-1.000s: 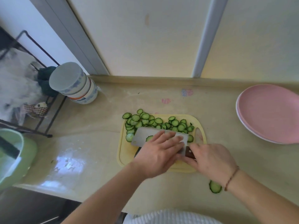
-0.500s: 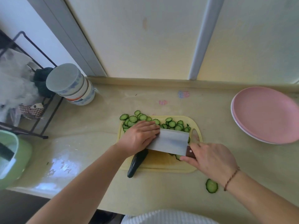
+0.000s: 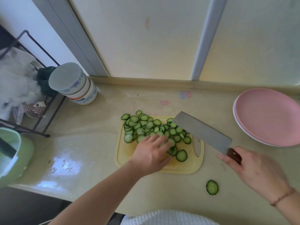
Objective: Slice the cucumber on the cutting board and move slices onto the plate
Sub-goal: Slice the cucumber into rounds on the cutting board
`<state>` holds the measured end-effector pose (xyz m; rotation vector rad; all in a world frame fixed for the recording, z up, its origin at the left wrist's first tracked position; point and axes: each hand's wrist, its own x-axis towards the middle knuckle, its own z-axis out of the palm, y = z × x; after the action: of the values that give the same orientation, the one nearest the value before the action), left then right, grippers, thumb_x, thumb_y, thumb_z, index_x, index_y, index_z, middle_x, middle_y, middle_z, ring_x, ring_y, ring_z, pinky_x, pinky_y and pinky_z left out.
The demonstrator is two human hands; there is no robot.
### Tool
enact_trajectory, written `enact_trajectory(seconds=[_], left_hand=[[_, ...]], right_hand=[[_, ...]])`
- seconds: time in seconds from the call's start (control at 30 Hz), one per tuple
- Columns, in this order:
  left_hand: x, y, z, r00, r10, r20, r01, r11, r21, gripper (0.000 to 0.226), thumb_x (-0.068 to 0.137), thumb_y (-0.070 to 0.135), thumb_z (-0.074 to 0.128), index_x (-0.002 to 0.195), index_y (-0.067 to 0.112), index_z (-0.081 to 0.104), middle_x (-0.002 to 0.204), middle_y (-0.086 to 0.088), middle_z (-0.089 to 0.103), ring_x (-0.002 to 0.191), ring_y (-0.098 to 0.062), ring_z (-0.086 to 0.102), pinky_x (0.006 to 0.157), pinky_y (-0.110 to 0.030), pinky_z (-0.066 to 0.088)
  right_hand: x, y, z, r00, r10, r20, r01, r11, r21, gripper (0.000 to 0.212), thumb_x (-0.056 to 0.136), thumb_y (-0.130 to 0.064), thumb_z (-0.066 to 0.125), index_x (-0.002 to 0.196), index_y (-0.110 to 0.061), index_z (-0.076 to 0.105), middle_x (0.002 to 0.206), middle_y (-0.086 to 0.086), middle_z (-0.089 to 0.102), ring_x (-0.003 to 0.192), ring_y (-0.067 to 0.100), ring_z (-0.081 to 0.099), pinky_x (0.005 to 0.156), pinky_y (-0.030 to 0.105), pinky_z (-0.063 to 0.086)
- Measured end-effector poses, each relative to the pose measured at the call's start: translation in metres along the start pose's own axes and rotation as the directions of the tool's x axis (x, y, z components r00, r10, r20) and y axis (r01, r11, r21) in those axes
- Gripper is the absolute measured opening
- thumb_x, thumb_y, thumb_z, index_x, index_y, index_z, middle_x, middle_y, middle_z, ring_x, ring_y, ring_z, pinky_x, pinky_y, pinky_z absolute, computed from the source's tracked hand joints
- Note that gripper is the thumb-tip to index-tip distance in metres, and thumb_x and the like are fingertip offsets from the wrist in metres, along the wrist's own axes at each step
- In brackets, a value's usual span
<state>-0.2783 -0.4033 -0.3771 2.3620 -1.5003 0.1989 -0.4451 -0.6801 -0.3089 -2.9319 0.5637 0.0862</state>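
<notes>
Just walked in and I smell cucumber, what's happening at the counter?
A person is slicing cucumber. The right hand holds a cleaver lifted over the yellow cutting board; the left hand rests on the cucumber slices heaped there. One stray slice lies on the counter. The pink plate holds no slices.

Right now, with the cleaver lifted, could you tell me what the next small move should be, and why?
Probably lay the cleaver flat beside the slices so the left hand can sweep them onto it. The slices cover the board, the plate holds none, the left hand already rests on the pile, and the right hand holds the blade raised over the board's right end.
</notes>
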Motion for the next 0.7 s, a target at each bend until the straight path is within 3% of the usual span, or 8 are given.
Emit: enact_trajectory(seconds=[0.1,0.2,0.37,0.43,0.53,0.7], left_hand=[[0.008,-0.003,0.01,0.986,0.044,0.163,-0.06,0.993,0.097,0.066,0.074,0.056,0.082,0.128,0.022,0.064,0.125,-0.004,0.061,0.096,-0.024,0.062,0.072,-0.035,0.055],[0.017,-0.01,0.016,0.967,0.122,0.225,-0.152,0.981,0.121,0.065,0.071,0.054,0.087,0.124,0.022,0.069,0.116,-0.005,0.063,0.083,-0.023,0.062,0.058,-0.031,0.052],[0.031,-0.018,0.016,0.931,0.288,0.222,-0.324,0.935,0.143,0.045,0.076,0.041,0.088,0.11,0.016,0.073,0.098,-0.007,0.066,0.068,-0.021,0.057,0.043,-0.026,0.044],[0.032,-0.018,0.018,0.919,0.329,0.218,-0.366,0.917,0.158,0.04,0.08,0.026,0.085,0.113,0.011,0.07,0.096,-0.008,0.064,0.067,-0.022,0.055,0.041,-0.028,0.046],[0.029,-0.016,0.022,0.918,0.342,0.201,-0.38,0.905,0.194,0.04,0.08,0.0,0.072,0.119,0.005,0.063,0.093,-0.01,0.061,0.065,-0.024,0.052,0.039,-0.032,0.047],[0.029,-0.018,0.017,0.934,0.329,0.136,-0.351,0.915,0.197,0.048,0.071,-0.001,0.077,0.118,0.005,0.068,0.089,-0.01,0.062,0.066,-0.023,0.055,0.039,-0.029,0.045]], right_hand=[[0.003,-0.005,-0.002,1.0,0.02,0.019,-0.02,0.999,0.044,0.058,0.079,-0.076,0.035,0.061,-0.021,0.042,0.044,0.001,0.047,0.04,0.015,0.042,0.04,0.031,0.032],[0.002,-0.011,-0.002,0.998,0.023,0.053,-0.026,0.998,0.061,0.058,0.079,-0.076,0.033,0.062,-0.021,0.043,0.043,0.0,0.046,0.041,0.014,0.042,0.039,0.029,0.028],[0.0,-0.018,-0.002,0.997,0.025,0.072,-0.031,0.995,0.09,0.059,0.079,-0.077,0.034,0.061,-0.021,0.04,0.042,-0.002,0.045,0.041,0.011,0.046,0.038,0.026,0.027],[0.0,-0.018,-0.002,0.997,0.012,0.077,-0.019,0.995,0.094,0.06,0.079,-0.077,0.033,0.06,-0.02,0.04,0.041,-0.002,0.045,0.04,0.011,0.046,0.037,0.026,0.025],[-0.001,-0.018,-0.002,0.995,0.013,0.095,-0.022,0.994,0.103,0.06,0.079,-0.077,0.033,0.06,-0.02,0.04,0.041,-0.001,0.045,0.039,0.01,0.045,0.037,0.026,0.025],[-0.002,-0.021,-0.002,0.994,0.013,0.107,-0.024,0.995,0.097,0.06,0.078,-0.078,0.029,0.062,-0.021,0.041,0.043,-0.002,0.046,0.042,0.009,0.046,0.038,0.025,0.026]])
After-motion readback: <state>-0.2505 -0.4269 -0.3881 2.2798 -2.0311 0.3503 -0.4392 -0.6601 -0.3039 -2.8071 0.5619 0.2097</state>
